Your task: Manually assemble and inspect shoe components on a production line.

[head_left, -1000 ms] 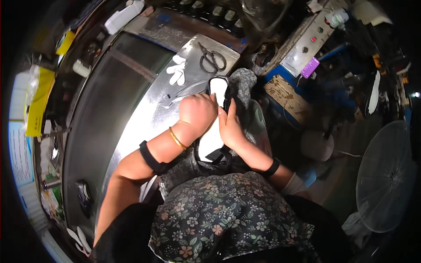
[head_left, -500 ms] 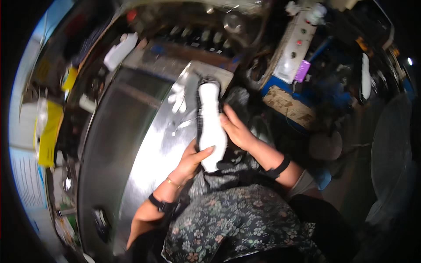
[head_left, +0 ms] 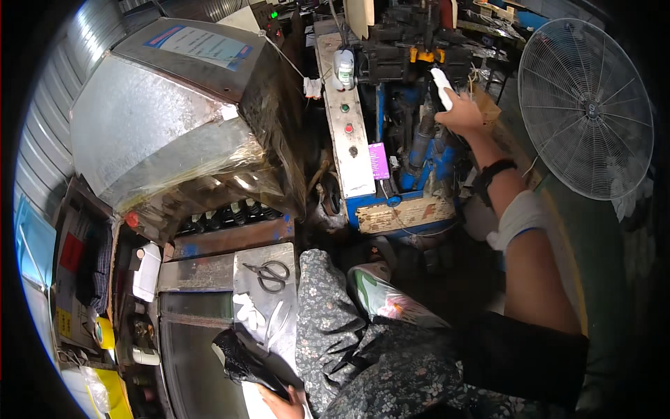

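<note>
A black shoe (head_left: 244, 362) lies tilted at the lower left, on the edge of the dark belt and the metal plate. My left hand (head_left: 283, 403) has its fingers round one end of it; its thumb is partly hidden. Far out to the right, my right hand (head_left: 462, 115) grips a narrow white piece (head_left: 441, 89), held up in front of a machine with dark and blue parts (head_left: 412, 52). The piece's far end is near the machine's yellow fittings; whether it touches them I cannot tell.
Black-handled scissors (head_left: 271, 274) and white scraps (head_left: 248, 311) lie on the metal plate (head_left: 286, 335). A control panel (head_left: 359, 164) with buttons stands left of the machine. A large fan (head_left: 590, 108) is at the right; a metal hood (head_left: 160, 112) rises at the upper left.
Both hands were together on a white-soled shoe. They are apart now: the right has reached far forward and right, the left stays low at the black shoe. The view has swung right.
</note>
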The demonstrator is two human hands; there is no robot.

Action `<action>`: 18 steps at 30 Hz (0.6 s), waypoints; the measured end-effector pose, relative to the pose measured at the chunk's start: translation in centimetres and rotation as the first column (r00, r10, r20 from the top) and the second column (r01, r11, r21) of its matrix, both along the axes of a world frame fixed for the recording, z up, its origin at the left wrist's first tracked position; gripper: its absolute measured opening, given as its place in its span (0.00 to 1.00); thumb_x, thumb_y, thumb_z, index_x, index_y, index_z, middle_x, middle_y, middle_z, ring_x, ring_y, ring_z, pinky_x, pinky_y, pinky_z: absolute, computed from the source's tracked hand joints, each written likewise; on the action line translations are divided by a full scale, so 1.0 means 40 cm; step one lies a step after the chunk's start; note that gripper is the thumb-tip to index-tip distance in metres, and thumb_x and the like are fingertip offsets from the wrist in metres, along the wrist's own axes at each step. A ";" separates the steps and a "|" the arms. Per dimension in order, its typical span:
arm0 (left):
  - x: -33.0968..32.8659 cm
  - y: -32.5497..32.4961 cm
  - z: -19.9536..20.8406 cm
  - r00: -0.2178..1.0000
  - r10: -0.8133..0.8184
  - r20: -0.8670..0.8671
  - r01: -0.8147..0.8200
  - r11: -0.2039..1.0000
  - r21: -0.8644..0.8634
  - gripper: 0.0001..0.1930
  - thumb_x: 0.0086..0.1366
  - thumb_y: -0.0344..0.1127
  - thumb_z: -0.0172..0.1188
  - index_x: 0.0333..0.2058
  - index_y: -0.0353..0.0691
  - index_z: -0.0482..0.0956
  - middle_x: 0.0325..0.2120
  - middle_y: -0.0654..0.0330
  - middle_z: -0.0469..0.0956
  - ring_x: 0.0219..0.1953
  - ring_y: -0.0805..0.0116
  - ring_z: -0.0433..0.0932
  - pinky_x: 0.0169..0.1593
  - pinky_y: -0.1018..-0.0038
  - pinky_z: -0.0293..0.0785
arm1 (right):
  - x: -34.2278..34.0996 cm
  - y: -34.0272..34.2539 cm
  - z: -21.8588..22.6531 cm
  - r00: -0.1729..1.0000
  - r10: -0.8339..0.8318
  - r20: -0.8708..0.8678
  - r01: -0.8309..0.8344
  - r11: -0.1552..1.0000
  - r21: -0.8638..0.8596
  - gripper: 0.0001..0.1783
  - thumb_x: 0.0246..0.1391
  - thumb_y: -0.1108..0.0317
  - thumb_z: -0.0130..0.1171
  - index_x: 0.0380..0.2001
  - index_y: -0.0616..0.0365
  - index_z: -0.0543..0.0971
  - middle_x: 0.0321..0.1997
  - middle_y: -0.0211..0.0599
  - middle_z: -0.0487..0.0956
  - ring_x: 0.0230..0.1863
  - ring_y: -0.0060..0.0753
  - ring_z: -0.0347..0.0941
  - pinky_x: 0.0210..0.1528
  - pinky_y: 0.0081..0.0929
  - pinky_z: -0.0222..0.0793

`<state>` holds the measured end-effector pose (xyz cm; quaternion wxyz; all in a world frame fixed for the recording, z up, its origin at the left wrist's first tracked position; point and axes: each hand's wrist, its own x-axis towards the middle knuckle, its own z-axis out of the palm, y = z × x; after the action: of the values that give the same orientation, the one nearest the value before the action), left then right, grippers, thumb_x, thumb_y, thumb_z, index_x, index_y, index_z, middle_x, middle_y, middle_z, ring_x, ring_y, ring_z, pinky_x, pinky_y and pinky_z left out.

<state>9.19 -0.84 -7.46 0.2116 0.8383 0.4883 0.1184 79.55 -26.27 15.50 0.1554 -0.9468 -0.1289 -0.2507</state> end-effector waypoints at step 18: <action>0.523 0.092 0.365 0.361 0.564 0.743 0.584 0.485 -0.651 0.35 0.69 0.65 0.42 0.61 0.41 0.66 0.56 0.56 0.71 0.58 0.64 0.69 0.62 0.68 0.64 | -0.862 0.319 -0.177 -0.021 0.990 0.138 -0.810 -0.097 0.578 0.58 0.48 0.41 0.66 0.69 0.64 0.49 0.68 0.52 0.62 0.67 0.46 0.62 0.66 0.41 0.60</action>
<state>30.10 2.84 7.14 0.8399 0.3745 0.2516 0.3016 45.06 -13.53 8.43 0.5442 -0.5280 -0.6477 0.0746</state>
